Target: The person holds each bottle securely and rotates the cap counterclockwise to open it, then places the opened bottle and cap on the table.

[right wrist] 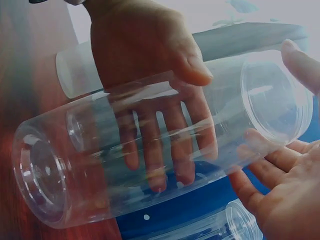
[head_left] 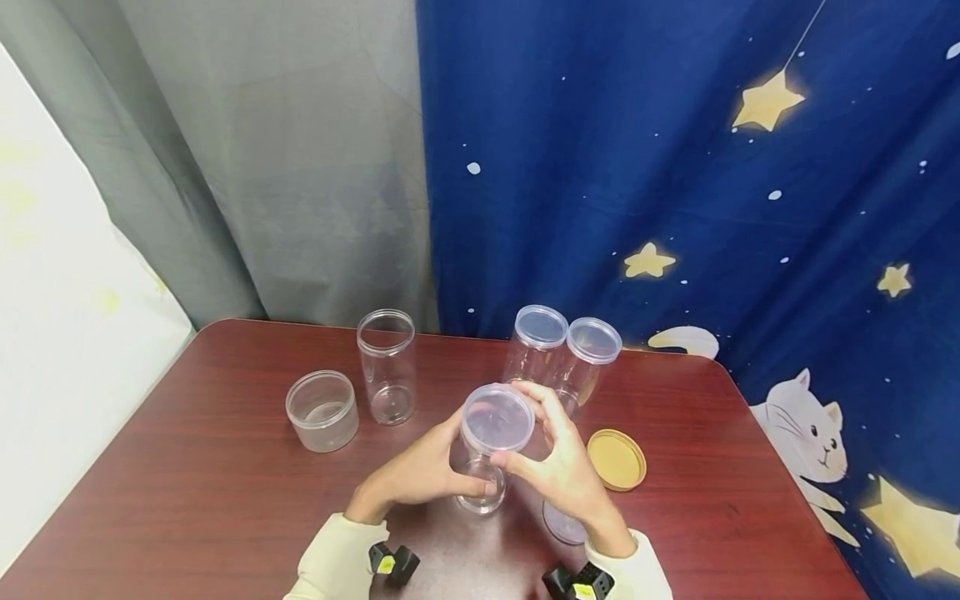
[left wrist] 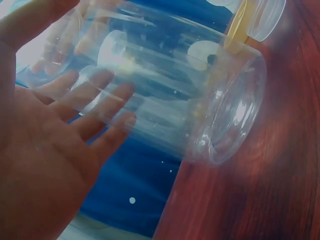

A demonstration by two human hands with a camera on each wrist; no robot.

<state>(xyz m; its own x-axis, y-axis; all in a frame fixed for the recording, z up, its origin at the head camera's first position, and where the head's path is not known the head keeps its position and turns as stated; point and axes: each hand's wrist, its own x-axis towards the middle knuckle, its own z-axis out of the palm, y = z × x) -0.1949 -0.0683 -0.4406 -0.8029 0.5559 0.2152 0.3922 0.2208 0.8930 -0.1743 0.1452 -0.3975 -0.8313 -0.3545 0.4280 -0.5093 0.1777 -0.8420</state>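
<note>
A tall clear plastic jar (head_left: 480,492) stands between my hands, a translucent lid (head_left: 498,419) on its top. My left hand (head_left: 420,471) holds the jar's body, thumb on the near side and fingers behind the clear wall. At the top, my right hand (head_left: 561,462) grips the lid's rim, with the thumb at its near edge. In the right wrist view, the left hand (right wrist: 150,110) shows through the jar (right wrist: 90,165), and the right hand's fingers (right wrist: 265,165) lie along the upper end. Whether the lid is fully seated cannot be told.
Two lidded clear jars (head_left: 540,327) stand behind my right hand. An unlidded tall jar (head_left: 386,367) and a short wide jar (head_left: 322,412) are at the left. A gold lid (head_left: 617,460) and a clear lid (head_left: 564,527) lie on the red-brown table (head_left: 225,500).
</note>
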